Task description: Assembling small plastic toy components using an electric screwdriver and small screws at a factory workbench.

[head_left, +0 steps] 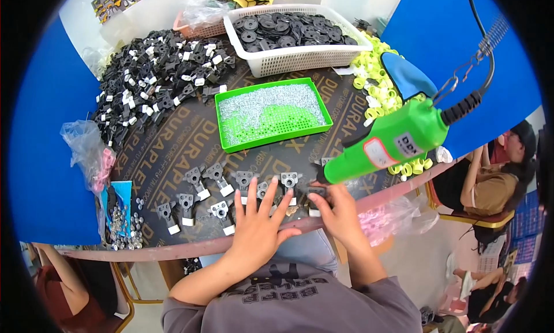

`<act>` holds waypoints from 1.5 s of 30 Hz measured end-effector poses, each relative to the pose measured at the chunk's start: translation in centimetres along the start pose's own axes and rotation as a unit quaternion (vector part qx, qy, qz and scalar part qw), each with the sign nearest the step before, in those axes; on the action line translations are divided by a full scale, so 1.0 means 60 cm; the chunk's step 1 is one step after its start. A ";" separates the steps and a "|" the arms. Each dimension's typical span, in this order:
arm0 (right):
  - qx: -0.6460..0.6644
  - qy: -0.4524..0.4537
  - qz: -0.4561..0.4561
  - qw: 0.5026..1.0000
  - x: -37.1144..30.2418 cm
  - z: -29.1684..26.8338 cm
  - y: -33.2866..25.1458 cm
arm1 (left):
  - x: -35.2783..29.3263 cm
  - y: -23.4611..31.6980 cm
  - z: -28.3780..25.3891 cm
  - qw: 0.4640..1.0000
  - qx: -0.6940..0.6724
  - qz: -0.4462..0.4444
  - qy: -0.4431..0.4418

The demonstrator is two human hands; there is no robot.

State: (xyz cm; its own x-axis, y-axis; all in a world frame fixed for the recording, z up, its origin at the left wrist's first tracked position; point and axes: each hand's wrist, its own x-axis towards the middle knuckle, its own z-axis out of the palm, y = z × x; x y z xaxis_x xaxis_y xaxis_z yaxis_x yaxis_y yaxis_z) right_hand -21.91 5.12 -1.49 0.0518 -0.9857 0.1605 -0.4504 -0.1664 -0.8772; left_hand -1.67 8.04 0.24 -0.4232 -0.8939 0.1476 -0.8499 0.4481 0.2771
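Observation:
My left hand (254,229) lies palm down with its fingers spread over several small black plastic brackets with white ends, such as one bracket (289,182) by its fingertips. My right hand (339,213) is curled, thumb and fingers closed about another black bracket (315,192), partly hidden by them. Just above it, the dark nose of a green electric screwdriver (384,142) points down to the left. Left of my left hand, more brackets (186,203) lie in loose rows. A green tray (274,138) of small silvery screws sits beyond my hands.
A big heap of black-and-white brackets (156,79) fills the far left. Behind the tray stands a white basket (300,62) of black discs. Yellow-green rings (375,90) lie at the right, near the screwdriver's spring and cable (487,44). Clear round pieces (124,226) lie at left.

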 end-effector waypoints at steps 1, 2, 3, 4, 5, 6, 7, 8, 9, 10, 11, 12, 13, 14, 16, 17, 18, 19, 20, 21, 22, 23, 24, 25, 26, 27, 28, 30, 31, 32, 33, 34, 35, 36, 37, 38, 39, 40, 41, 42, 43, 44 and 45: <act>-0.080 0.018 -0.088 0.993 0.008 0.004 0.013 | 0.012 -0.004 0.011 1.000 0.000 0.008 -0.006; -0.107 0.040 -0.084 0.990 0.009 0.015 0.028 | 0.021 -0.009 0.020 1.000 0.010 0.020 0.005; -0.105 0.040 -0.087 0.990 0.010 0.019 0.038 | 0.029 -0.017 0.022 0.999 0.012 0.036 0.004; -0.149 0.069 -0.117 0.979 0.012 0.022 0.044 | 0.038 -0.027 0.023 0.999 0.016 0.052 0.003; -0.192 0.095 -0.147 0.966 0.013 0.024 0.047 | 0.044 -0.035 0.026 0.998 0.023 0.062 0.006; -0.188 0.092 -0.150 0.966 0.011 0.026 0.046 | 0.046 -0.038 0.022 0.998 0.026 0.057 0.005; -0.225 0.126 -0.153 0.954 0.006 0.027 0.040 | 0.046 -0.040 0.017 0.998 0.021 0.055 0.001; -0.261 0.159 -0.157 0.939 0.005 0.029 0.034 | 0.046 -0.042 0.011 0.998 0.017 0.053 -0.003; -0.264 0.156 -0.133 0.943 0.005 0.031 0.027 | 0.041 -0.039 0.005 0.999 0.012 0.034 -0.008; -0.279 0.124 -0.107 0.946 0.005 0.031 0.026 | 0.036 -0.041 0.009 0.999 0.001 0.041 -0.015; -0.289 0.088 -0.084 0.949 0.005 0.029 0.023 | 0.025 -0.045 0.007 0.999 -0.006 0.042 -0.021; -0.287 0.083 -0.098 0.949 0.006 0.028 0.022 | 0.018 -0.049 0.003 0.998 -0.006 0.055 -0.027; -0.268 0.101 -0.114 0.951 0.009 0.029 0.025 | 0.011 -0.054 -0.004 0.998 -0.027 0.049 -0.021; -0.247 0.117 -0.131 0.953 0.011 0.030 0.028 | 0.002 -0.060 -0.016 0.998 -0.048 0.041 -0.015; -0.229 0.203 -0.141 0.941 -0.001 0.027 0.040 | -0.015 -0.084 -0.059 0.999 -0.013 -0.035 0.027; -0.200 0.232 -0.152 0.940 -0.009 0.021 0.043 | -0.020 -0.107 -0.079 0.994 0.024 -0.085 0.063; -0.174 0.246 -0.161 0.940 -0.017 0.019 0.044 | -0.032 -0.135 -0.100 0.981 0.046 -0.154 0.113; -0.146 0.257 -0.176 0.939 -0.023 0.019 0.056 | -0.065 -0.173 -0.110 0.958 0.031 -0.200 0.203; -0.115 0.267 -0.191 0.938 -0.026 0.022 0.065 | -0.109 -0.219 -0.108 0.928 0.078 -0.229 0.284; -0.119 0.258 -0.200 0.937 -0.024 0.024 0.063 | -0.148 -0.238 -0.134 0.902 0.070 -0.337 0.260; -0.111 0.250 -0.203 0.940 -0.022 0.027 0.057 | -0.189 -0.260 -0.145 0.875 0.083 -0.398 0.263; -0.152 0.231 -0.218 0.936 -0.019 0.028 0.049 | -0.226 -0.281 -0.150 0.861 0.068 -0.435 0.254; -0.194 0.213 -0.233 0.929 -0.015 0.031 0.041 | -0.248 -0.290 -0.149 0.857 0.052 -0.458 0.233; -0.187 0.217 -0.234 0.929 -0.011 0.036 0.035 | -0.263 -0.296 -0.147 0.851 0.035 -0.479 0.212; -0.198 0.208 -0.237 0.928 -0.010 0.035 0.033 | -0.266 -0.301 -0.144 0.851 -0.006 -0.484 0.202; -0.208 0.200 -0.241 0.927 -0.008 0.035 0.032 | -0.264 -0.303 -0.138 0.852 -0.027 -0.483 0.197; -0.205 0.206 -0.252 0.923 -0.004 0.036 0.032 | -0.257 -0.302 -0.134 0.853 -0.048 -0.482 0.193; -0.203 0.202 -0.251 0.925 -0.004 0.034 0.032 | -0.257 -0.319 -0.112 0.847 -0.051 -0.480 0.222; -0.204 0.199 -0.248 0.926 -0.005 0.033 0.032 | -0.260 -0.322 -0.107 0.842 -0.053 -0.483 0.235; -0.211 0.194 -0.251 0.925 -0.005 0.031 0.031 | -0.257 -0.324 -0.104 0.838 -0.057 -0.484 0.246; -0.213 0.195 -0.251 0.924 -0.006 0.031 0.032 | -0.258 -0.327 -0.102 0.839 -0.054 -0.482 0.249; -0.204 0.192 -0.251 0.927 -0.007 0.033 0.033 | -0.258 -0.326 -0.103 0.839 -0.056 -0.481 0.249; -0.195 0.189 -0.251 0.929 -0.006 0.033 0.034 | -0.257 -0.323 -0.108 0.837 -0.060 -0.483 0.251; -0.203 0.188 -0.257 0.926 -0.006 0.031 0.033 | -0.258 -0.323 -0.109 0.834 -0.063 -0.486 0.253; -0.207 0.189 -0.257 0.925 -0.006 0.030 0.032 | -0.265 -0.331 -0.101 0.832 -0.078 -0.478 0.271; -0.203 0.189 -0.269 0.922 -0.007 0.029 0.029 | -0.267 -0.333 -0.101 0.831 -0.086 -0.480 0.268; -0.200 0.188 -0.281 0.919 -0.008 0.029 0.025 | -0.268 -0.332 -0.103 0.829 -0.094 -0.483 0.266; -0.204 0.188 -0.280 0.919 -0.010 0.032 0.014 | -0.265 -0.330 -0.107 0.828 -0.102 -0.482 0.266; -0.187 0.178 -0.280 0.925 -0.012 0.034 -0.005 | -0.267 -0.329 -0.108 0.828 -0.098 -0.478 0.276; -0.170 0.169 -0.280 0.930 -0.013 0.040 -0.023 | -0.271 -0.334 -0.107 0.829 -0.096 -0.472 0.286; -0.177 0.149 -0.290 0.929 -0.011 0.045 -0.041 | -0.275 -0.338 -0.105 0.828 -0.089 -0.466 0.299; -0.166 0.133 -0.313 0.926 -0.003 0.052 -0.058 | -0.271 -0.335 -0.108 0.820 -0.102 -0.467 0.316; -0.156 0.116 -0.335 0.922 0.007 0.061 -0.077 | -0.267 -0.330 -0.115 0.812 -0.115 -0.467 0.331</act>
State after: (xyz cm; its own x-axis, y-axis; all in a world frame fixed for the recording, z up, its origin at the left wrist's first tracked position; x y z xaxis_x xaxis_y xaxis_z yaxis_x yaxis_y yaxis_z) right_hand -16.58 5.37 0.96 0.2352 -0.6267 0.7429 -0.6225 -0.6841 -0.3800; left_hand 24.08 13.52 -1.04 0.6989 -0.6778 0.2280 -0.5895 -0.3655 0.7203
